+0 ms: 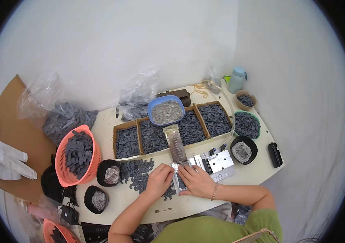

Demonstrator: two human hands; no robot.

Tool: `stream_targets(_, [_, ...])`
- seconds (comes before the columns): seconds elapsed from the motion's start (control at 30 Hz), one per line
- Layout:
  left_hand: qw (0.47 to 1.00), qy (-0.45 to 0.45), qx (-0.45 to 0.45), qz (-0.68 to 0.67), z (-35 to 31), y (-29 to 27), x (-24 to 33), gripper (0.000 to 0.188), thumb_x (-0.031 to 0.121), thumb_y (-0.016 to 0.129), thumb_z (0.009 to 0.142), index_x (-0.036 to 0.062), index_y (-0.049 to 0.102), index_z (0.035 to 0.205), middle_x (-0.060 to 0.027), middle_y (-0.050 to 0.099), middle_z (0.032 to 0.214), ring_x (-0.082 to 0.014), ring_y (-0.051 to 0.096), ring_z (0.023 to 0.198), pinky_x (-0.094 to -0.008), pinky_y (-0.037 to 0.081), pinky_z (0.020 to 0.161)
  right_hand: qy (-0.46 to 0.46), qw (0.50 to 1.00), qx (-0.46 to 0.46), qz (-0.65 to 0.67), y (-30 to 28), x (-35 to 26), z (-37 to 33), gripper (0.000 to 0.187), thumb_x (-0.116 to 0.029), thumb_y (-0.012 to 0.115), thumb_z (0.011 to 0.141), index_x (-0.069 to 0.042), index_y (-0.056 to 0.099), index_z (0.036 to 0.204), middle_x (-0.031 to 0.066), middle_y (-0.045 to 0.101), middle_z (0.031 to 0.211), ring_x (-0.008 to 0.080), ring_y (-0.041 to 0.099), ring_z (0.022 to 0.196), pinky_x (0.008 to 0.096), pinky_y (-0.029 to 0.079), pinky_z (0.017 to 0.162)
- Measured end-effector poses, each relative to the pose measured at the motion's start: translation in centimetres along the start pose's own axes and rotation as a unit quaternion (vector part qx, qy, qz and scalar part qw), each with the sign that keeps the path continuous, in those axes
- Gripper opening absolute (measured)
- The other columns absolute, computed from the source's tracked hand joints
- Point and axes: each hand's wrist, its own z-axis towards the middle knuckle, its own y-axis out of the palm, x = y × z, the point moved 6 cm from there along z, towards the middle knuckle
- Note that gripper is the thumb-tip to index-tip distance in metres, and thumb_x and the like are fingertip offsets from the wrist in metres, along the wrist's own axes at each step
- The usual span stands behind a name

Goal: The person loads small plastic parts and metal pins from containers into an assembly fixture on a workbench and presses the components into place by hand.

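The left hand (159, 180) has its fingers bent together at the near end of a silver metal holder (175, 183); whether they pinch a small piece is hidden. The right hand (198, 181) lies beside it, fingers reaching over the same holder, and I cannot tell if they grip anything. The holder sits on the desk (156, 211) between and under the hands, with dark grey pieces in it. A clear ridged strip (176, 146) runs away just beyond the fingertips. Loose grey pieces (135, 171) spread left of the left hand, with a black bowl (100, 174) and an orange basket (62, 164) farther left. A metal block (221, 161) is near the right hand, on its right. Beyond both hands stands a divided box (141, 141) of grey pieces.
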Motion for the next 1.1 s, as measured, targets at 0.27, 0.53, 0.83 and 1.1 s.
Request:
stream_targets(0.27, [0.965,0.149,-0.099,0.190,-1.4,3.1,2.0,0.032,0.004,0.057,0.075,-0.0033,0.060,0.105,-0.0135,0.061,0.101,-0.0286,0.060,0.092,-0.0342,0.053,0.073,0.083,0.977,0.094,0.173,-2.9,5.9,-1.1,0.043,-0.029,0.069,0.078,-0.003,0.059,0.111,0.0149,0.058,0.116,0.0296,0.060,0.097,0.0378,0.050,0.083])
stream_targets(0.53, [0.969,0.150,-0.057,0.187,-1.8,3.0,1.3,0.033,0.003,0.058,0.073,-0.0022,0.062,0.106,-0.0120,0.061,0.104,-0.0265,0.059,0.096,-0.0334,0.051,0.081,0.163,0.965,0.133,0.159,-5.3,11.3,-4.0,0.021,-0.016,0.067,0.078,-0.004,0.065,0.095,0.0111,0.063,0.098,0.0291,0.061,0.089,0.0371,0.051,0.077])
stream_targets(0.83, [0.998,0.054,-0.028,0.003,0.0,2.2,-1.0,0.017,0.005,0.075,0.069,0.0049,0.070,0.086,-0.0079,0.066,0.086,-0.0252,0.061,0.082,-0.0334,0.051,0.073,0.017,0.971,0.076,0.227,-0.4,3.9,1.1,0.021,-0.019,0.069,0.076,-0.008,0.059,0.091,0.0070,0.060,0.084,0.0254,0.059,0.082,0.0353,0.049,0.071])
stream_targets(1.1, [0.998,0.026,-0.040,-0.035,0.4,2.1,-1.9,0.016,0.001,0.073,0.070,0.0034,0.069,0.085,-0.0094,0.067,0.086,-0.0268,0.062,0.083,-0.0349,0.051,0.074,0.026,0.960,0.049,0.276,1.7,4.7,2.6,0.015,-0.016,0.064,0.080,-0.007,0.056,0.088,0.0092,0.058,0.083,0.0284,0.059,0.083,0.0378,0.048,0.072])
